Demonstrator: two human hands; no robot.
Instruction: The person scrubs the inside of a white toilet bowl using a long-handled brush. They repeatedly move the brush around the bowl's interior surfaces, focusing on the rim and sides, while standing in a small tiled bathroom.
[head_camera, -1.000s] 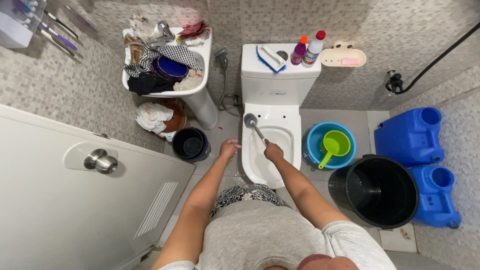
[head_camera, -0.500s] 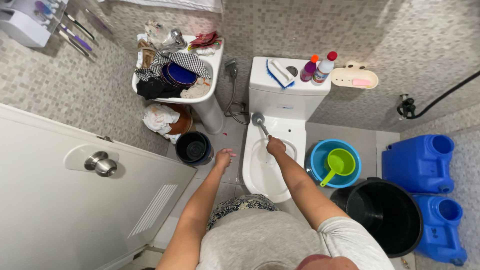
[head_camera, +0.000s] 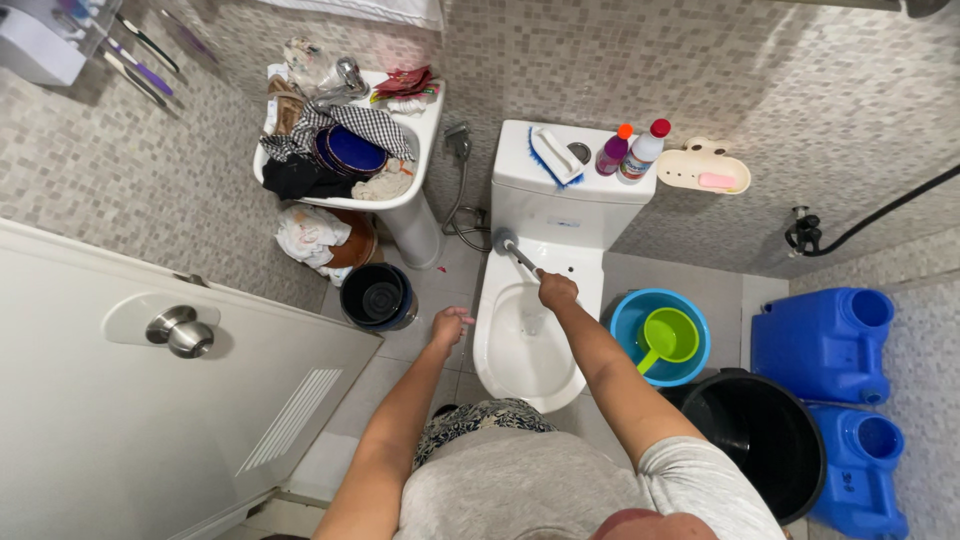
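My right hand (head_camera: 556, 290) is clenched around the toilet brush (head_camera: 512, 250), its head resting at the back rim of the toilet (head_camera: 525, 350), angled so the bristles meet the porcelain. My left hand (head_camera: 449, 326) hangs free beside the bowl, fingers loosely curled, grasping nothing, probably for balance.

Two bottles stand side by side on the toilet tank (head_camera: 560, 200): a purple bottle (head_camera: 611, 154) with an orange cap and a white bottle (head_camera: 640, 155) with a red cap, labelled.
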